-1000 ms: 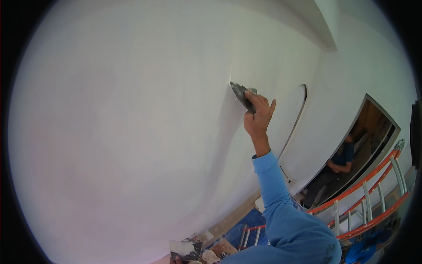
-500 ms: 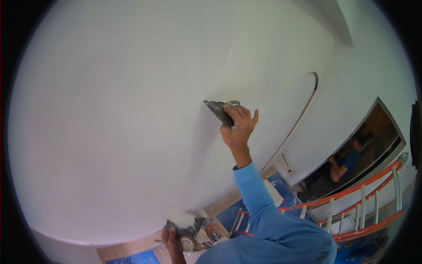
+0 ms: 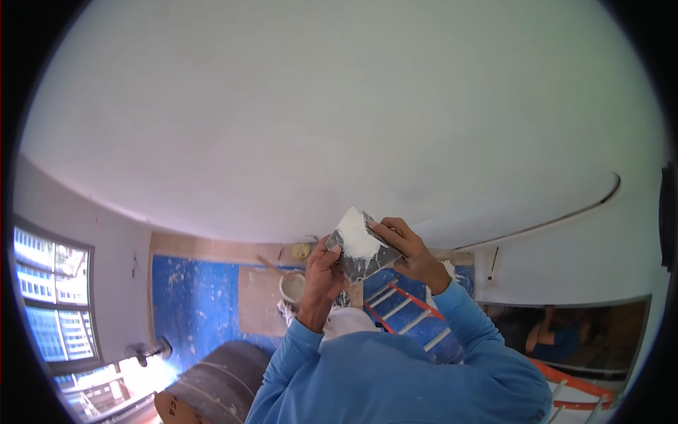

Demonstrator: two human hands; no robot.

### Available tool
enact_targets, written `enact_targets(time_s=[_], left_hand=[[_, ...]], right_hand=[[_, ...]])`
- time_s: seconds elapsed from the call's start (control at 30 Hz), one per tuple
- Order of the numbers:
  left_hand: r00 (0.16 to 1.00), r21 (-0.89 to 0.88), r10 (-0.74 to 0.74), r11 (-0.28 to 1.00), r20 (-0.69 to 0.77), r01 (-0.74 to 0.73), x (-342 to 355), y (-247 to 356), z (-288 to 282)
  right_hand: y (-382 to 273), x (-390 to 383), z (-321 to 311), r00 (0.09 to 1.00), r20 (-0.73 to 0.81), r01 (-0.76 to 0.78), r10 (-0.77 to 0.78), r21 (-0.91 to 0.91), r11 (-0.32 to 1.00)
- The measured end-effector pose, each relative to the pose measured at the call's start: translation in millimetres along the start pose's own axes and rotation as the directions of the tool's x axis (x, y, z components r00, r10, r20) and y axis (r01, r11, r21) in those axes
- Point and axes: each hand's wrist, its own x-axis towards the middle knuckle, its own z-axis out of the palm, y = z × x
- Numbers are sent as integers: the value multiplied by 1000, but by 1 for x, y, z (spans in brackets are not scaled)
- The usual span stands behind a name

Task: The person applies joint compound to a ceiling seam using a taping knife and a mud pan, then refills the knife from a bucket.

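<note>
Both hands meet in front of my chest, close below the white wall (image 3: 339, 120). In my left hand (image 3: 322, 283) is a dark flat filling blade (image 3: 355, 268) loaded with a heap of white putty (image 3: 357, 239). My right hand (image 3: 417, 256) grips a second dark scraper blade (image 3: 390, 257), with fingers spread along its upper face. That scraper's edge touches the heap on the left blade. White smears streak the dark surfaces. Where exactly one blade ends and the other begins is partly hidden by putty and fingers.
Below stand a bucket (image 3: 292, 288) with a stick (image 3: 270, 265) and an orange ladder (image 3: 404, 311). Blue sheeting (image 3: 194, 297) and brown board (image 3: 258, 304) cover the floor. A person (image 3: 558, 343) shows in the dark opening at right; a window (image 3: 56, 297) is at left.
My right hand has come down off the wall with its scraper to the left hand's blade. The left hand's blade is now higher in view, and the view has turned.
</note>
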Motion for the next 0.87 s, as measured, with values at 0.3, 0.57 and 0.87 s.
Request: enact_targets(time_s=[0.3,0.57,0.87], left_hand=[[953,131,261,961,-153,-242,-12,-39,-52],[816,349,398,900,-420,-259,0,-124,-214],[819,381,344,909,-459,-168,-21,-154,-301]], right_hand=[[112,-38,52,984,125,-103,124,-167,981],[200,-92,132,693,394,-461,604,886,-49],[288,-135,292,363,527,-667,769,722,-180]])
